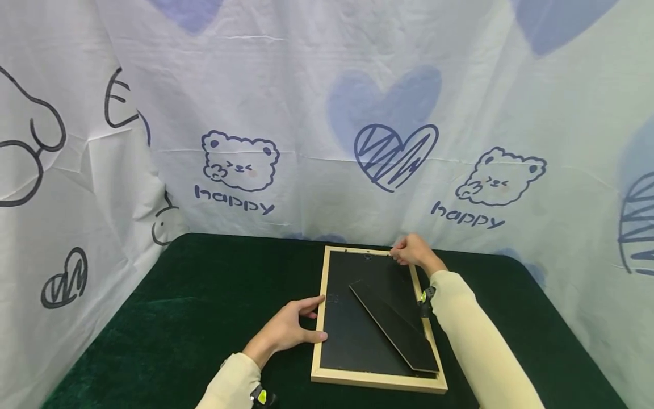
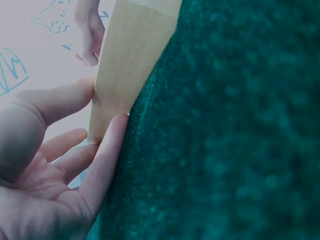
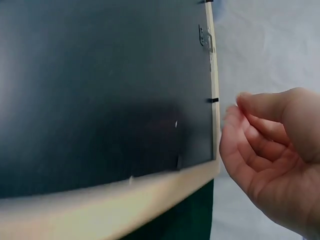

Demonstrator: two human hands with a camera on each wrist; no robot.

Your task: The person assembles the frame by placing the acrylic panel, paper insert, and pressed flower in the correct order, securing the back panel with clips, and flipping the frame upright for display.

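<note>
A picture frame of pale wood lies back side up on a dark green cloth. Its black backing board carries a slanted black stand leg. My left hand holds the left edge, thumb near the upper face; in the left wrist view a finger touches the wooden side low down. Over the far right corner is my right hand, its fingers curled and the thumb against the fingertips. In the right wrist view this hand is beside the far edge, with nothing visible between the fingertips.
Small dark tabs and a metal hanger sit along the far edge of the frame. Green cloth covers the table. Behind it hangs a white curtain printed with hearts and bears.
</note>
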